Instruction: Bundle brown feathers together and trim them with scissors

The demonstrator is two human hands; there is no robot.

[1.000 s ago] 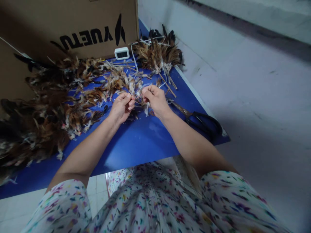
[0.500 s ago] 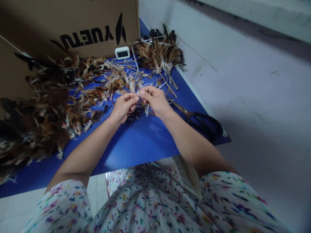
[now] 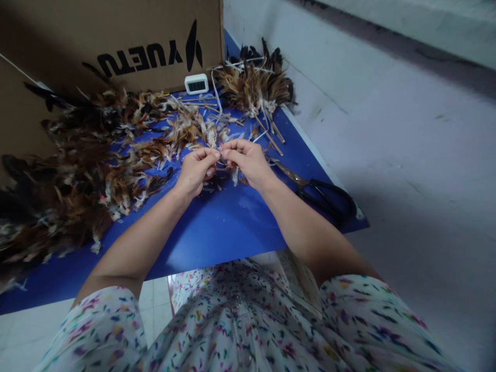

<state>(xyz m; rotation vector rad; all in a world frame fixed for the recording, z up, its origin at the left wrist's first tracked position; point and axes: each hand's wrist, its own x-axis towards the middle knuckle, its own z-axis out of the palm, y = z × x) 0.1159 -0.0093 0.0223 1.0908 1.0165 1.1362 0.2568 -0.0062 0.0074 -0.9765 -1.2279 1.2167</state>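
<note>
My left hand (image 3: 199, 169) and my right hand (image 3: 248, 160) meet fingertip to fingertip above the blue table (image 3: 220, 222). Both are closed in a pinch of thumb and forefinger. A tiny reddish bit (image 3: 221, 148) shows between the fingertips; what it is, I cannot make out. Just behind and under the fingers lie loose brown and white feathers (image 3: 186, 128) and pale clear scraps (image 3: 235, 176). Scissors (image 3: 325, 195) with black handles rest to the right of my right hand, their blades pointing towards it.
Heaps of brown and black feathers (image 3: 73, 170) cover the table's left side. At the back right lies a feather bundle (image 3: 253, 85) with thin sticks (image 3: 269, 135). A small white digital timer (image 3: 196, 83) stands against a cardboard box (image 3: 116, 31). A pale wall (image 3: 406, 170) borders the right edge.
A reddish bit now shows between my fingertips, where something whitish was seen before. Both hands stay pinched in nearly the same spot. Nothing else has visibly moved.
</note>
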